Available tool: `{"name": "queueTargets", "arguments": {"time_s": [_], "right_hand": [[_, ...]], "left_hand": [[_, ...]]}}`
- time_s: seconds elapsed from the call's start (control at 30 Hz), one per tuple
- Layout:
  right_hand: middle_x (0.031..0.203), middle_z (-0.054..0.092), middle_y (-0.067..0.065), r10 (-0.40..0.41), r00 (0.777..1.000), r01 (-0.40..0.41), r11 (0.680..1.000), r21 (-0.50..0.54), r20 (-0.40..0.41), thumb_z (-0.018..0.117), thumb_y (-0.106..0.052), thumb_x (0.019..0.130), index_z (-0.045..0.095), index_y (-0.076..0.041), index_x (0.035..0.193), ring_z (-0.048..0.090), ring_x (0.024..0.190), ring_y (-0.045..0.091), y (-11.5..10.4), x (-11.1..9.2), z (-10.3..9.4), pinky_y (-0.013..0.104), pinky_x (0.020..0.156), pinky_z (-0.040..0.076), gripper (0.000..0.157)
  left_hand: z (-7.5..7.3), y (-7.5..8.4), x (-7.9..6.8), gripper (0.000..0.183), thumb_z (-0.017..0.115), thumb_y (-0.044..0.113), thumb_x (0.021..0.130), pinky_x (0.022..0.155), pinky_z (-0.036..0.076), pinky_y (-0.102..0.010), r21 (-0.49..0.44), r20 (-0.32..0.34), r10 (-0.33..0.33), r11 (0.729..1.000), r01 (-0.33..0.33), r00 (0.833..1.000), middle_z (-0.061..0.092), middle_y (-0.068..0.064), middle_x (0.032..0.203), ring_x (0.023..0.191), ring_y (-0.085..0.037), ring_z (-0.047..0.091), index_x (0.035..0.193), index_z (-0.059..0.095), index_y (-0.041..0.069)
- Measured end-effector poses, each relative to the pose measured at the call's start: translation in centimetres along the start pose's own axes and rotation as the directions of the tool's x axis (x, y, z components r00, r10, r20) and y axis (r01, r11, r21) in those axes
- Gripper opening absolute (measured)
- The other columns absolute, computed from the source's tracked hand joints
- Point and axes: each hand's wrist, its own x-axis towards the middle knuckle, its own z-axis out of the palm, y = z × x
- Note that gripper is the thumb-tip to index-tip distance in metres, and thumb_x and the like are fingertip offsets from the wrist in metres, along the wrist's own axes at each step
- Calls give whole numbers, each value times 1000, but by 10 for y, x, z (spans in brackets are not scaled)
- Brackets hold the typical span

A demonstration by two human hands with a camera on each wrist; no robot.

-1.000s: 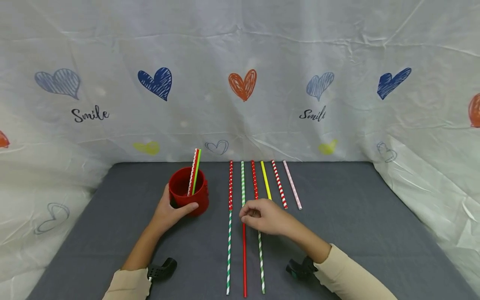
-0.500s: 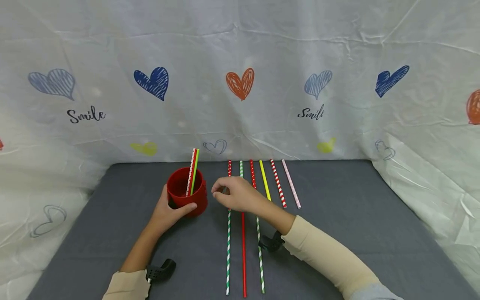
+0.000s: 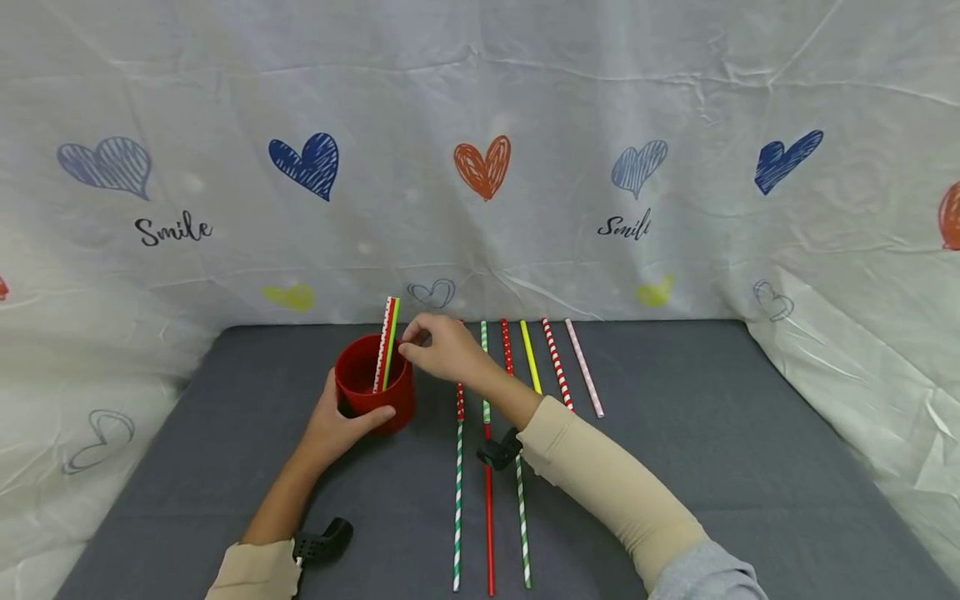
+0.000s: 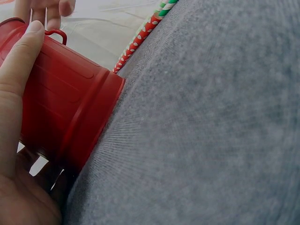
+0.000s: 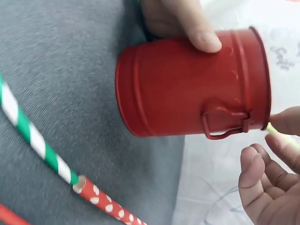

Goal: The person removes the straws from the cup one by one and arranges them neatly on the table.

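Observation:
A red metal cup (image 3: 375, 400) with a small side handle (image 5: 225, 124) stands at the left of the cloth. My left hand (image 3: 337, 425) grips it from the left, thumb across its front. Inside lean a light green straw (image 3: 392, 342) and a red straw beside a white-and-red dotted one (image 3: 383, 342). My right hand (image 3: 446, 350) is at the cup's right rim, fingers loosely bent and nothing visible in them. In the right wrist view its thumb and finger (image 5: 286, 122) are apart, close to the green straw's visible end (image 5: 274, 130).
Several paper straws lie in columns on the grey cloth (image 3: 660, 467). The back row has red dotted, green-striped, yellow (image 3: 530, 354), red-striped and pink (image 3: 585, 367) ones. Green-striped and plain red straws (image 3: 490, 517) lie in front. A white curtain with hearts (image 3: 480, 100) hangs behind.
My right hand has moved left and away from me, from above the straws to the cup's rim. My left hand and the cup have stayed in place.

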Motion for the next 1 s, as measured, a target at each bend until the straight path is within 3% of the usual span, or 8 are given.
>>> {"name": "queueTargets", "arguments": {"time_s": [0.23,0.6,0.77,0.9,1.0], "right_hand": [[97,66,0,91,996,-85,977,195,-22,70,-23,96,69,-9,105,63,80,17,8,17,17,28,61,54,16],[89,67,-7,43,989,-22,989,149,-140,72,-27,94,72,-15,95,61,83,8,8,24,28,24,67,52,12],[91,66,-2,-72,982,93,989,112,-175,72,-21,95,72,-11,97,61,82,11,6,19,25,23,69,52,10],[96,65,1,-215,960,223,974,31,-179,72,-17,95,72,-8,98,61,89,15,2,11,23,30,79,54,10],[97,65,0,-277,947,276,961,-24,-162,72,-17,95,73,-9,97,57,91,17,-2,4,24,35,82,53,9]], "left_hand": [[0,-1,-3,90,83,20,84,94,47,-46,27,-4,4,1000,-4,1000,42,-6,145,125,-22,42,153,24,11],[1,0,0,89,83,19,84,90,49,-38,29,-7,23,999,-22,1000,44,-4,143,122,-19,43,151,26,11],[1,0,1,89,83,19,84,92,49,-41,26,2,27,999,-27,1000,43,-5,144,123,-20,43,152,25,11],[1,1,1,90,82,18,85,94,46,-43,28,-6,13,1000,-13,1000,42,-7,144,123,-21,43,153,25,10],[1,1,0,90,82,18,85,95,46,-41,24,-3,0,1000,0,1000,42,-8,145,124,-22,43,153,24,10]]}}
